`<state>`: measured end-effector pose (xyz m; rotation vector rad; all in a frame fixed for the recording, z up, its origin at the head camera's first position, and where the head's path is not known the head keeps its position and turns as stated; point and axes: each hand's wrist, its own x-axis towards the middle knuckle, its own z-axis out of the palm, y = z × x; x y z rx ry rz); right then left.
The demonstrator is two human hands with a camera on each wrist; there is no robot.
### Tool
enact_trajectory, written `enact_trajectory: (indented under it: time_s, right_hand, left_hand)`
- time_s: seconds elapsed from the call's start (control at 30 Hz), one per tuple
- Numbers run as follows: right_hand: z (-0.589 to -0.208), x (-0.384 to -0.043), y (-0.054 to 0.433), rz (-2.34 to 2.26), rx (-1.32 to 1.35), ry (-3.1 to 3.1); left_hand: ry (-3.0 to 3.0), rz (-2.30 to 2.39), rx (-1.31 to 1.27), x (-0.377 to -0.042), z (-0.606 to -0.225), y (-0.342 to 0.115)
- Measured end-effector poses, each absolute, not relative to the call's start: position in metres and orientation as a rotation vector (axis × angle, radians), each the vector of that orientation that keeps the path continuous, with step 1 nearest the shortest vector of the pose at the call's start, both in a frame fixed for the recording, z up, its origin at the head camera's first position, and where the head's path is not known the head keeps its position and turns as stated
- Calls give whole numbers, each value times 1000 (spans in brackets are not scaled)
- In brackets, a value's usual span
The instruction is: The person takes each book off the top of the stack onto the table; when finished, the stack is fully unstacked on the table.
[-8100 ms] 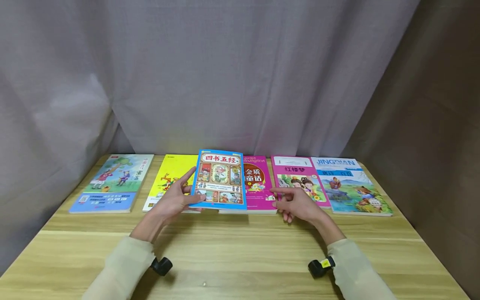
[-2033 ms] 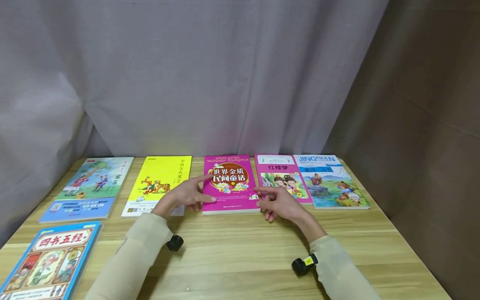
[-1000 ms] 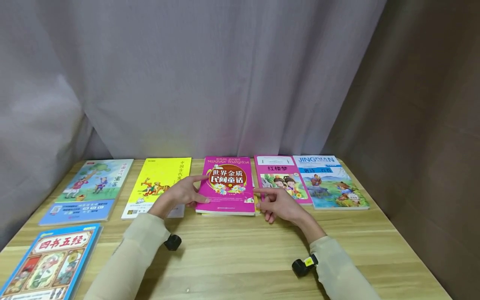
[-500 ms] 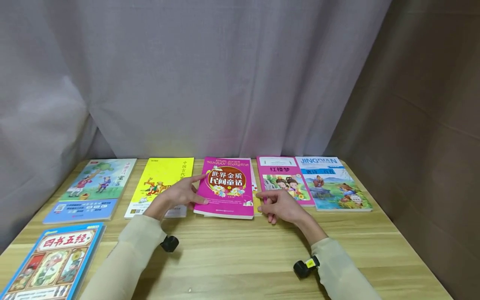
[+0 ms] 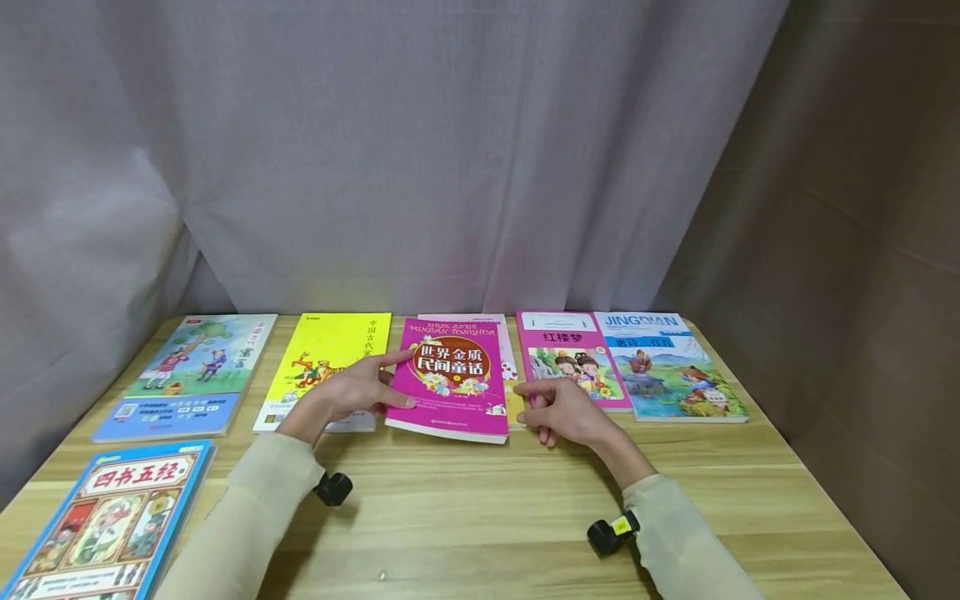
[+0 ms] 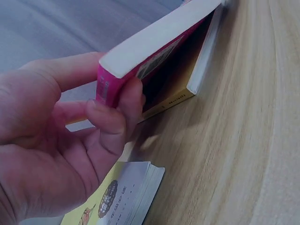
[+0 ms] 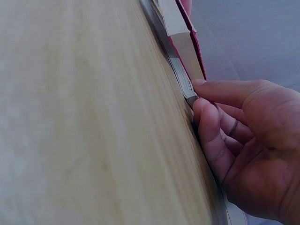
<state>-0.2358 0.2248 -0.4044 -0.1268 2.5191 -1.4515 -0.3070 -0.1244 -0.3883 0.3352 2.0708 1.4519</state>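
Observation:
My left hand (image 5: 347,393) pinches a thick magenta book (image 5: 450,415) at its left edge, thumb on the cover. In the left wrist view the fingers curl round the spine, and the magenta book (image 6: 159,35) tilts up off another book (image 6: 176,91) with a yellow spine. That lower book (image 5: 514,403) lies flat and is mostly hidden. My right hand (image 5: 572,414) is at the lower book's right edge. In the right wrist view its fingertips touch the books' edges, with the other fingers loosely bent; no firm grip shows.
A yellow book (image 5: 321,354) and a green-blue book (image 5: 191,375) lie to the left, a blue-bordered book (image 5: 112,521) in front left. A pink book (image 5: 558,358) and a landscape-covered book (image 5: 671,371) lie to the right. A grey curtain (image 5: 420,158) hangs behind the wooden table (image 5: 480,517).
The blue-bordered book went from my left hand to the table's front left. My left hand has since raised the magenta book and drawn it nearer, uncovering the lower book. The right hand stays nearly still.

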Motion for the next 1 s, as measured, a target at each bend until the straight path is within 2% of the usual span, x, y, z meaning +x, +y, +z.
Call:
enact_trajectory:
  time_s: [0.4, 1.0]
  right_hand:
    - [-403, -236, 224, -1449, -131, 2519]
    - [-406, -235, 225, -1447, -145, 2535]
  left_hand:
    - [1972, 1630, 311, -298, -390, -124]
    - [2052, 1720, 435, -280, -359, -121]
